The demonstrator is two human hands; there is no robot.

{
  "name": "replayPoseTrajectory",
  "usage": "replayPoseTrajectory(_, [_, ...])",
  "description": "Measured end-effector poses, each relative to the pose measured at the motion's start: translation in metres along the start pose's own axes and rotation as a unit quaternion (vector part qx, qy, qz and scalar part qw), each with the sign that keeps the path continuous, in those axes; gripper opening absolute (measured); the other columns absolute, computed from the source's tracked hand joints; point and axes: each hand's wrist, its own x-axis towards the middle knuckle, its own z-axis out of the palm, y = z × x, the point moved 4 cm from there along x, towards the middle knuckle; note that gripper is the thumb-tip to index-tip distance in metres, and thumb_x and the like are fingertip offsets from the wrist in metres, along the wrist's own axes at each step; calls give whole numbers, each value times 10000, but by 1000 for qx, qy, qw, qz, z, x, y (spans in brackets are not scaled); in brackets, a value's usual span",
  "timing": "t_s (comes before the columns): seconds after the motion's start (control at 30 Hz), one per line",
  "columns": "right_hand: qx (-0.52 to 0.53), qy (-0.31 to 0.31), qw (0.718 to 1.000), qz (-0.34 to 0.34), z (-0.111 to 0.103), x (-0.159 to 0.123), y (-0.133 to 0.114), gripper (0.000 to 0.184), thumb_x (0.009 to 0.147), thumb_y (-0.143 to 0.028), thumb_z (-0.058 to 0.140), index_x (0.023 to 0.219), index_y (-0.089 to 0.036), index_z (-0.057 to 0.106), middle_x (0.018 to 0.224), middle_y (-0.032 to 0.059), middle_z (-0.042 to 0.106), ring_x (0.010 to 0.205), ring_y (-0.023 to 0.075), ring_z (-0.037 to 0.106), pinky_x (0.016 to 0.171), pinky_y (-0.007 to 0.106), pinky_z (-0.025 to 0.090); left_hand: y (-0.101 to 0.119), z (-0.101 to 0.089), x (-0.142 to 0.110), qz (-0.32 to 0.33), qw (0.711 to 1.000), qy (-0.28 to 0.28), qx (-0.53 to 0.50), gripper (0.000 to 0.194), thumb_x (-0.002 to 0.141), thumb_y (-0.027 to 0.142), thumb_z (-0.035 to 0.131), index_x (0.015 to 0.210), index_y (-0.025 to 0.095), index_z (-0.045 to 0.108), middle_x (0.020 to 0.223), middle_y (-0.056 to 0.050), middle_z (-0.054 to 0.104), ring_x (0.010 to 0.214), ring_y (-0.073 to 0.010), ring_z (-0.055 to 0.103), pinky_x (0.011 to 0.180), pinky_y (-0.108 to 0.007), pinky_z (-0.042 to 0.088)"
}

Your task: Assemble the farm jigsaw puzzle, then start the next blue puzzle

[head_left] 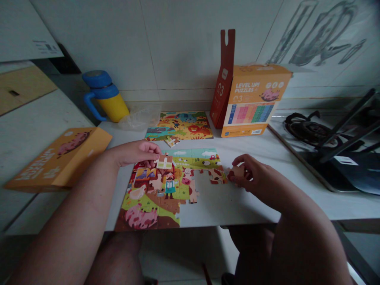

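A farm jigsaw puzzle (169, 198) lies on the white counter, with a pig, a hen, a farmer and a cow's head on its joined pieces. Its right edge is stepped. Above its upper left part, my left hand (142, 153) pinches a green and brown puzzle piece (165, 162). Just right of the puzzle, my right hand (247, 172) grips a brown and white puzzle piece (236, 172) between thumb and fingers. A cow-patterned piece (217, 176) lies at the puzzle's right side, close to that hand. Another loose piece (172, 141) rests behind the puzzle.
A second puzzle picture with animals (184, 126) lies at the back. An orange puzzle box (252, 103) stands open behind it on the right; another orange box (62, 156) lies left. A yellow and blue flask (108, 97), clear plastic bag (141, 117) and gas stove (320, 138) flank the area.
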Motion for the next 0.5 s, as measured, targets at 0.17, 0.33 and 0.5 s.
replayPoseTrajectory(0.17, [178,-29,984,8,-2,-2,2,472,1015,-573,591,1347,-240,635,988,89,798,729,203,664,586,328,482,1,0,0,-4,1000,1,1,422,800,562,874,930,205,690,763,2,727,708,-147,685,638,-241,539])
replayPoseTrajectory(0.33, [272,-83,958,-18,-2,-7,-9,406,1010,-609,647,1073,-209,670,978,107,808,742,179,660,620,316,480,0,-1,0,-1,1000,-1,7,400,805,558,863,916,215,691,771,6,728,719,-152,695,646,-244,538])
replayPoseTrajectory(0.5, [355,-118,927,8,4,-8,-25,525,857,-595,845,1138,-233,588,947,90,819,769,214,742,673,335,556,-1,-1,-1,-9,1000,-1,14,391,820,561,849,949,222,703,768,3,733,717,-153,688,640,-239,526])
